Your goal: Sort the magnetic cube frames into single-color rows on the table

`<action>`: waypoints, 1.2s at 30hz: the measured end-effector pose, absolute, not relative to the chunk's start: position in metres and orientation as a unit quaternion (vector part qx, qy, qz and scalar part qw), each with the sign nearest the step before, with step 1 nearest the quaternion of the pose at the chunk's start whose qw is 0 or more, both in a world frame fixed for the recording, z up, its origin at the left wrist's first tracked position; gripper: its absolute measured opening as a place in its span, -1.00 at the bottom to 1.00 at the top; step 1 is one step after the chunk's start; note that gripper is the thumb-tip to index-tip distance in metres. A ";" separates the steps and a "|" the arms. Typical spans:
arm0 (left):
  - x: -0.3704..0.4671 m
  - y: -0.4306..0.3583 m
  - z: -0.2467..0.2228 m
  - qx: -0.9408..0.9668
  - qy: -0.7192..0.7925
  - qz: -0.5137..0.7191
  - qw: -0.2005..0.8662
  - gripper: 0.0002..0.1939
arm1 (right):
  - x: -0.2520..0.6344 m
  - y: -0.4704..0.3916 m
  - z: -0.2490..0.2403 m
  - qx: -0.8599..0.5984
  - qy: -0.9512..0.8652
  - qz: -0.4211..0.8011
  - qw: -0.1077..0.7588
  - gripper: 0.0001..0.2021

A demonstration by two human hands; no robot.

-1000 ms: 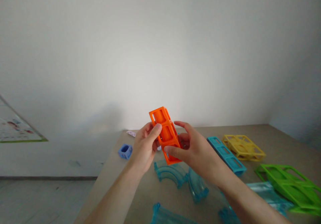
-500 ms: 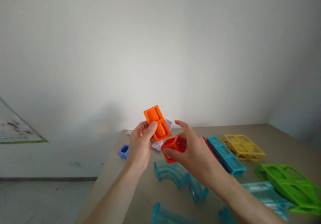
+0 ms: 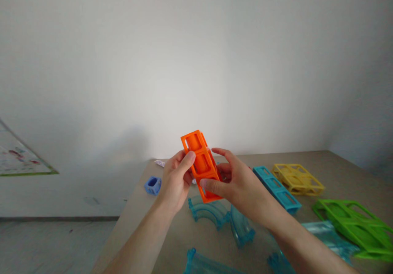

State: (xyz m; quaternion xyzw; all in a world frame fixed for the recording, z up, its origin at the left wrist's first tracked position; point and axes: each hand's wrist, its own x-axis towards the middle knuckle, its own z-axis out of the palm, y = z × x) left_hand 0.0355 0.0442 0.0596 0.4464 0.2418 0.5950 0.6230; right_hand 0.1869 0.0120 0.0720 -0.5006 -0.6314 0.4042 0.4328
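Evidently, near the centre of the frame, the left hand (image 3: 176, 176) had its grip closed on the orange block (image 3: 202, 163), while the right hand (image 3: 235, 180) pinched the red-orange block (image 3: 209, 196) against its lower end. At lower right, the green lattice block (image 3: 348, 220) lay upon the counter (image 3: 175, 241).

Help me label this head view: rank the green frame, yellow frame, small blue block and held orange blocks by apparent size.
1. Green frame
2. Yellow frame and held orange blocks: too alike to rank, the orange being partly covered.
3. Small blue block
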 end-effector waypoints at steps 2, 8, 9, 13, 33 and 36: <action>0.035 0.044 0.061 0.452 0.244 0.593 0.620 -0.71 | 0.187 0.012 0.072 -0.503 -0.636 0.397 0.430 -0.20; 0.034 0.041 0.061 0.477 0.261 0.572 0.614 -0.74 | 0.196 0.013 0.085 -0.488 -0.676 0.350 0.426 -0.57; 0.035 0.040 0.061 0.486 0.261 0.559 0.619 -0.73 | 0.199 0.013 0.088 -0.483 -0.679 0.348 0.429 -0.64; 0.037 0.038 0.058 0.535 0.247 0.515 0.623 -0.70 | 0.211 0.011 0.097 -0.464 -0.687 0.363 0.425 -0.74; 0.028 0.030 0.065 0.656 0.356 0.430 0.507 -0.55 | 0.368 0.009 0.061 -0.645 -0.607 0.057 0.460 -0.60; 0.027 0.029 0.064 0.658 0.368 0.425 0.500 -0.55 | 0.370 0.044 0.055 -0.644 -0.680 -0.058 0.347 -0.51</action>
